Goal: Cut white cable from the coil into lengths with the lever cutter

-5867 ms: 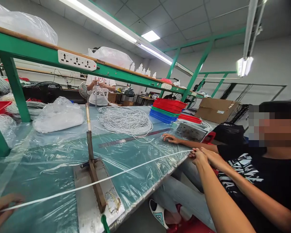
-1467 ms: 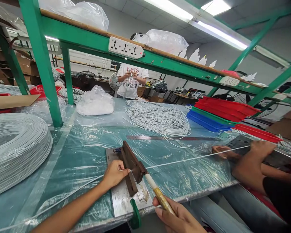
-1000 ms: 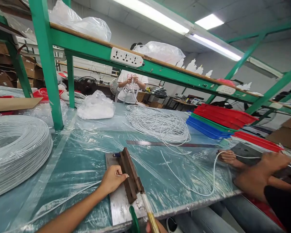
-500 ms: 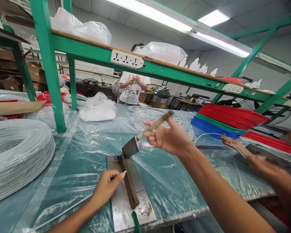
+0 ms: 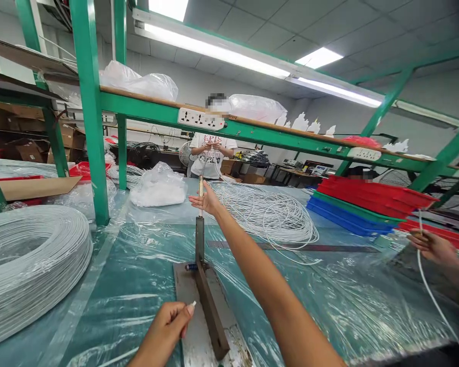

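My left hand (image 5: 166, 329) is closed in a pinch on a white cable (image 5: 194, 304), its short tip showing past thumb and forefinger, just left of the cutter's long bar (image 5: 212, 318). My right hand (image 5: 206, 200) is around the wooden lever handle (image 5: 201, 184) of this bench cutter, thumb behind it and fingers loosely extended. The handle and its steel arm (image 5: 199, 239) stand upright. Beneath is a metal base plate (image 5: 185, 288) with a blue spring (image 5: 191, 267) near the pivot. The front end of the plate is cut off by the frame.
A big coil of white cable (image 5: 34, 275) lies left. Loose cable (image 5: 263, 209) is heaped behind, near a steel ruler (image 5: 329, 248). Stacked red, green and blue trays (image 5: 371, 201) stand right. Another person's hand (image 5: 436, 247) holds a cable there. A green shelf beam (image 5: 275, 131) crosses above.
My right hand has swung the lever from a rightward tilt to upright. My left hand stays pinched beside the bar. The view has tilted up, and the co-worker's hand at right now holds up a cable.
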The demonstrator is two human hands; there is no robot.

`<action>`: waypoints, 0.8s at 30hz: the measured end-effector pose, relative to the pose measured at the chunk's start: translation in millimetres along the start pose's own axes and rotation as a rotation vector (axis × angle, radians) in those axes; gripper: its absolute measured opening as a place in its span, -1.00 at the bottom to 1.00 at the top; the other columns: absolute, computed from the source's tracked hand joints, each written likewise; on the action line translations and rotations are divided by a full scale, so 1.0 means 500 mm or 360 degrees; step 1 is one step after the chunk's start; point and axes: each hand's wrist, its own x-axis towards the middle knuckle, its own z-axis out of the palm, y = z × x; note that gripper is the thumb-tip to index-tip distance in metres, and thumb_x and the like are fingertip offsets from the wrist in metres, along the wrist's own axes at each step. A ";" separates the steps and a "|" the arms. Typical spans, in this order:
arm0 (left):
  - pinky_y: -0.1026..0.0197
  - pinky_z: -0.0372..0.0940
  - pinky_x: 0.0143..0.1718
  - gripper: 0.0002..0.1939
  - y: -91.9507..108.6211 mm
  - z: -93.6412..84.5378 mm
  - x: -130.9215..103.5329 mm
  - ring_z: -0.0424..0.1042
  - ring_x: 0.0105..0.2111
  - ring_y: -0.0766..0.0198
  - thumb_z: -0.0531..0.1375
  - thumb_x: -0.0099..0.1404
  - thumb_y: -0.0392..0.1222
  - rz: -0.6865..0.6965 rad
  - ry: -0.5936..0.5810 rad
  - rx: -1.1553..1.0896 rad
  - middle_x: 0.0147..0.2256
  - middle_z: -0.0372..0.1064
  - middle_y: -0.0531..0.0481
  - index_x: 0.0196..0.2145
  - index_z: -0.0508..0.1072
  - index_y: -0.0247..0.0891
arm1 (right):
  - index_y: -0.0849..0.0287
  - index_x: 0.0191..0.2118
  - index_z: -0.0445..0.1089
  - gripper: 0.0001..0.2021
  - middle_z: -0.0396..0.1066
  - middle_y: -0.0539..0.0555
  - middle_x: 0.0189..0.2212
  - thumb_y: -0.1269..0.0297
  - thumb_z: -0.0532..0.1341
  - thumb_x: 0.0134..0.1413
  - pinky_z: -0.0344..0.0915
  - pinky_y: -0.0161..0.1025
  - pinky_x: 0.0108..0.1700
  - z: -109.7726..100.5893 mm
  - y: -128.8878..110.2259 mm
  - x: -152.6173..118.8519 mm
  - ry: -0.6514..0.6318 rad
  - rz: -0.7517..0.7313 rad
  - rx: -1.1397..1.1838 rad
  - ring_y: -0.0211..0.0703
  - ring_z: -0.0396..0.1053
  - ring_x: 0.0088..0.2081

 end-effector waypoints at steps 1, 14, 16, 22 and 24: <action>0.29 -0.12 -0.55 -0.36 0.013 -0.005 -0.002 -0.04 -0.62 0.39 -0.02 0.00 0.45 0.0013 0.0042 -0.0042 -0.69 -0.05 0.15 -0.70 0.12 -0.24 | 0.25 -0.06 0.14 -0.54 0.43 0.11 -0.46 -0.07 -0.11 0.19 0.30 -0.26 -0.29 0.005 0.005 -0.010 0.0021 -0.0073 -0.0022 -0.23 0.40 -0.45; 0.41 -0.07 -0.64 -0.54 0.196 0.011 -0.018 -0.16 -0.67 0.45 0.16 0.14 0.13 0.0430 0.0222 -0.1207 -0.71 -0.09 0.20 -0.62 0.11 -0.25 | 0.25 -0.20 0.28 -0.62 0.31 -0.03 -0.52 0.05 0.22 -0.05 0.20 -0.48 -0.53 0.053 0.250 -0.473 -0.1318 0.0008 -0.0371 -0.46 0.23 -0.62; 0.41 0.01 -0.62 -0.57 0.212 0.031 -0.020 -0.04 -0.66 0.44 0.11 0.19 0.13 0.0468 0.0203 -0.1155 -0.68 0.01 0.17 -0.61 0.15 -0.25 | 0.29 -0.34 0.31 -0.54 0.29 0.00 -0.56 -0.11 0.11 0.00 0.20 -0.47 -0.51 0.064 0.262 -0.495 -0.1242 -0.0076 -0.0217 -0.45 0.23 -0.62; 0.23 0.14 -0.03 -0.56 0.212 0.007 -0.063 0.23 0.01 0.15 0.11 0.19 0.10 0.0284 -0.0262 0.0380 0.01 0.28 0.03 0.02 0.30 0.01 | 0.29 -0.48 0.30 -0.52 0.31 0.02 -0.68 -0.12 0.07 0.06 0.19 -0.41 -0.58 -0.039 0.180 -0.505 -0.0477 -0.0412 0.0039 -0.35 0.24 -0.68; 0.17 0.16 -0.09 -0.62 0.195 -0.012 -0.068 0.31 -0.08 0.10 0.11 0.19 0.05 0.0215 -0.0342 0.0889 -0.08 0.37 0.02 -0.03 0.35 0.02 | 0.26 -0.53 0.27 -0.57 0.28 -0.01 -0.74 -0.08 0.14 0.02 0.16 -0.41 -0.61 -0.109 0.145 -0.499 -0.0065 -0.0505 0.0135 -0.36 0.19 -0.72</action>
